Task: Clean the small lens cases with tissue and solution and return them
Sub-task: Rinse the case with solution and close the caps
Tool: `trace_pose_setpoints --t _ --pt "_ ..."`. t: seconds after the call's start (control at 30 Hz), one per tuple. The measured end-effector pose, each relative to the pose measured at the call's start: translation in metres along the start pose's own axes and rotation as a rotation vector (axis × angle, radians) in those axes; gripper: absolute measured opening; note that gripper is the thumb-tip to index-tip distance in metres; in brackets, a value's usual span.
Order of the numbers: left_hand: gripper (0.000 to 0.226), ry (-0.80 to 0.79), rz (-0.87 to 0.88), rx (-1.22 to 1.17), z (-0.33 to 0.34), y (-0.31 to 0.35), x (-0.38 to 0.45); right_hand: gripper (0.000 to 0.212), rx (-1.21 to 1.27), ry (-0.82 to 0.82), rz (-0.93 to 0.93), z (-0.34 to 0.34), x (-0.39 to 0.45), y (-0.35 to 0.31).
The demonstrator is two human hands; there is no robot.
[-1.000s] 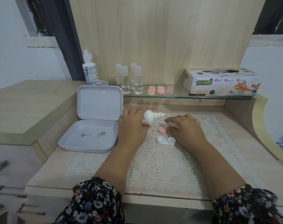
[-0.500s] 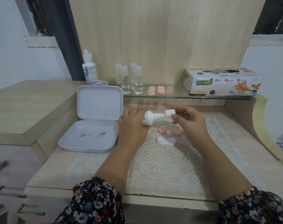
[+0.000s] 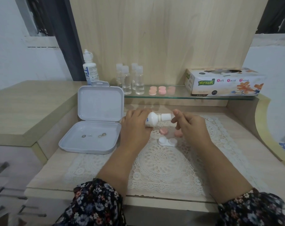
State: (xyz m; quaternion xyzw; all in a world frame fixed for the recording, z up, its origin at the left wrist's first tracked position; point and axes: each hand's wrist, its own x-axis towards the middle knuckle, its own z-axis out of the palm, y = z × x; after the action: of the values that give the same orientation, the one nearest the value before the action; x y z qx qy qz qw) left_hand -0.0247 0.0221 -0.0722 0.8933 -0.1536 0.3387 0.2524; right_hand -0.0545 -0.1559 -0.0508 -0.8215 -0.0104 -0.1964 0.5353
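Note:
My left hand (image 3: 135, 124) grips a small white solution bottle (image 3: 152, 119) lying sideways, its nozzle pointing right. My right hand (image 3: 189, 126) pinches the bottle's white cap (image 3: 166, 116) at the nozzle. Below them an open white lens case (image 3: 167, 142) lies on the lace mat (image 3: 163, 167), with two pink lids (image 3: 163, 131) beside it, the right one partly behind my right hand. A tissue box (image 3: 223, 82) stands on the glass shelf (image 3: 179, 95).
An open white plastic box (image 3: 91, 137) holding small lenses sits to the left. On the shelf stand a larger solution bottle (image 3: 90, 70), several clear small bottles (image 3: 130, 79) and several pink lids (image 3: 161, 90). Drawers lie at lower left.
My right hand rose from the mat near the pink lids to the bottle's nozzle with the white cap in its fingers. The left hand kept the bottle in place.

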Motion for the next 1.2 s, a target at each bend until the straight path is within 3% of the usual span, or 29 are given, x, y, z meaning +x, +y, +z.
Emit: trace_pose_setpoints --t 0.1,0.23,0.33,0.47,0.6,0.93,1.0,1.1,1.2 --pt "0.060 0.013 0.006 0.001 0.001 -0.001 0.000 0.014 -0.012 -0.011 -0.098 -0.003 -0.001 -0.001" --pt "0.059 0.023 0.016 0.007 0.001 -0.001 0.000 0.013 -0.110 -0.081 -0.128 0.000 -0.002 -0.001" --pt "0.058 0.030 0.028 0.002 0.002 -0.001 0.000 0.047 -0.237 -0.024 -0.044 -0.003 -0.003 -0.003" --pt "0.059 0.042 0.047 0.021 0.003 -0.002 0.000 0.015 -0.162 -0.054 -0.115 -0.006 -0.005 -0.003" --pt "0.058 0.047 0.070 0.025 0.003 -0.001 0.000 0.009 -0.227 -0.150 -0.141 -0.001 -0.004 -0.003" --pt "0.057 0.053 0.123 0.050 0.005 0.000 -0.002 0.036 -0.271 -0.134 -0.123 0.000 -0.005 -0.004" --pt "0.055 -0.006 0.079 0.007 0.004 0.002 -0.002 0.035 -0.186 -0.114 -0.086 -0.001 -0.005 -0.004" --pt "0.048 -0.110 -0.138 -0.178 0.002 0.004 -0.001 0.032 -0.160 -0.087 -0.046 -0.007 -0.006 -0.007" --pt "0.046 -0.103 -0.330 -0.362 -0.002 0.004 0.003 0.027 -0.186 -0.114 -0.015 -0.015 -0.006 -0.005"
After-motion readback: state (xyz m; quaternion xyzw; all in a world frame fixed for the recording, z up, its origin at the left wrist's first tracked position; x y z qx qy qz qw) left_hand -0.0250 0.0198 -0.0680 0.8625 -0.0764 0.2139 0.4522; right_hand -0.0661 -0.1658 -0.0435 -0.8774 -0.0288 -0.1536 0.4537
